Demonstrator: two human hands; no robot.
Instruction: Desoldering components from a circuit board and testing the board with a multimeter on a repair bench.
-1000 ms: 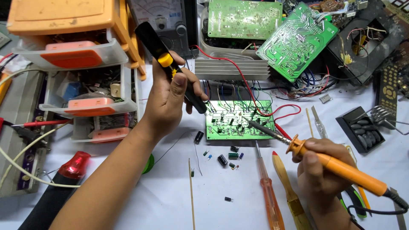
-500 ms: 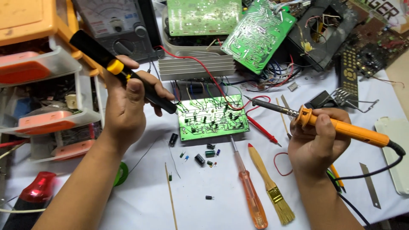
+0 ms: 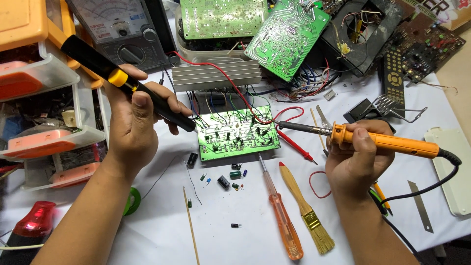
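Heatsink (image 3: 216, 76) crowds the board's (image 3: 238, 137) far edge; loose capacitors (image 3: 230, 176) litter its near side.

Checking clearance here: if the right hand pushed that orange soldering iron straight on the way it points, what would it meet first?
Probably the small green circuit board: the right hand aims the soldering iron leftward, tip near its upper right corner beside the red wire. Height is unclear.

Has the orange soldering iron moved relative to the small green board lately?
Yes. The soldering iron tip pulled off the green board to its right edge.
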